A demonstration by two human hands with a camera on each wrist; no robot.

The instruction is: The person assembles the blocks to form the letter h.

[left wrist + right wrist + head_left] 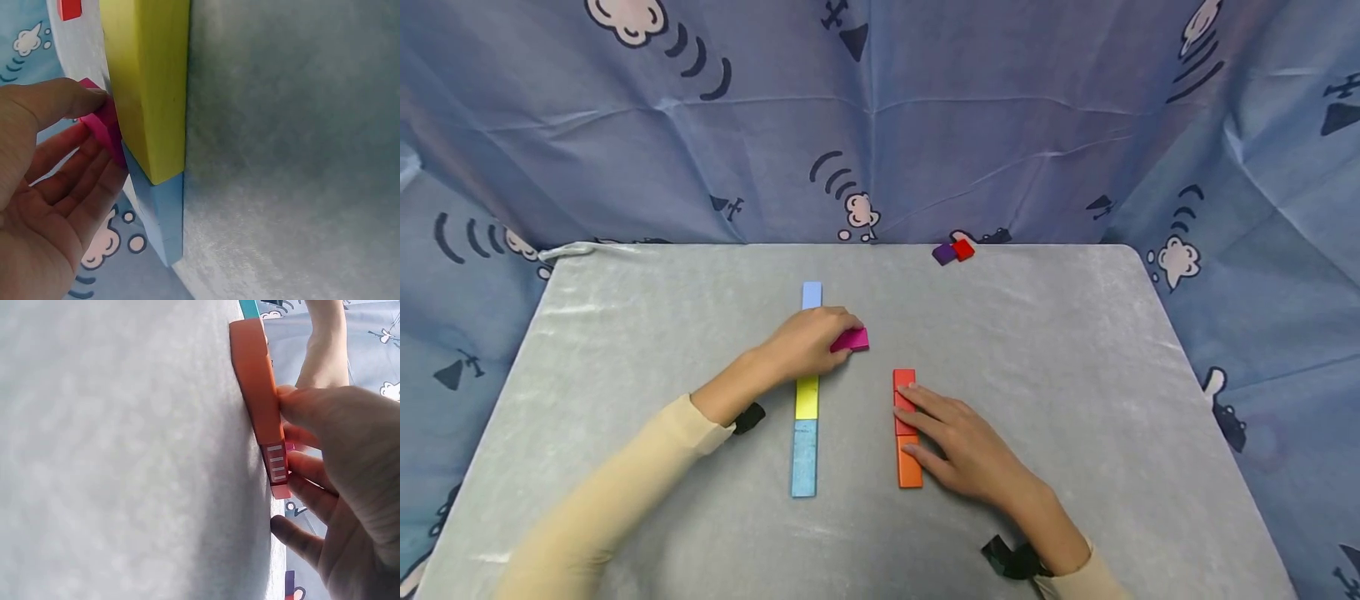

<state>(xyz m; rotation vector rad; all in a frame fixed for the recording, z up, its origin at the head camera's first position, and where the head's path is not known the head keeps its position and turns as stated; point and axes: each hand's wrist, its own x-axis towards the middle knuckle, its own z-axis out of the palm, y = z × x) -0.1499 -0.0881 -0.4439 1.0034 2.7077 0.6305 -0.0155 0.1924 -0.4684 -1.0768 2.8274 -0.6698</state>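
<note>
My left hand (808, 342) pinches a magenta block (853, 340) between thumb and fingers; the left wrist view shows the thumb on top of that block (106, 125). The hand reaches across a lengthwise row holding a light blue block (812, 294), a yellow block (807, 398) and a darker blue block (804, 458), and hides the row's middle. On the right, the spread fingers of my right hand (973, 450) rest on a second row of two red blocks (903, 378) and an orange block (910, 467). White stripes mark one red block (275, 464).
A purple block (943, 254) and a red block (963, 249) lie together at the back edge of the grey cloth-covered table (1037, 325). Blue patterned curtains (775, 125) hang behind and at both sides.
</note>
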